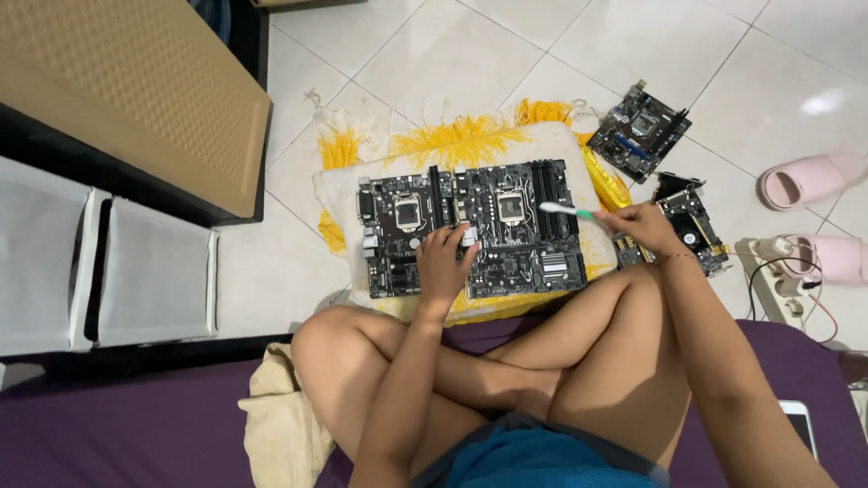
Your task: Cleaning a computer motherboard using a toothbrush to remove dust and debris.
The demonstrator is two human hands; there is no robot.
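White floor tiles (452, 54): left hand (445, 262) presses black motherboard (533, 226), right hand (644, 228) holds toothbrush (565, 211).

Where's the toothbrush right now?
In the head view, the toothbrush is in the right hand, right of centre, its bristles over the right edge of the right-hand motherboard on the towel.

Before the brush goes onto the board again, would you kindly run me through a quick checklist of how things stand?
1. Left hand steadying the boards: ok, it rests flat on the lower middle where the left motherboard meets the right motherboard.
2. Right hand gripping the toothbrush: ok, bristle end points toward the right board's memory slots.
3. Bristles touching the board: cannot tell.
4. Boards cushioned: ok, both lie on the white and yellow towel.
5. Spare boards out of the way: ok, a small motherboard lies on the tiles, apart.
6. Power strip clear of the work: ok, beyond the right hand.
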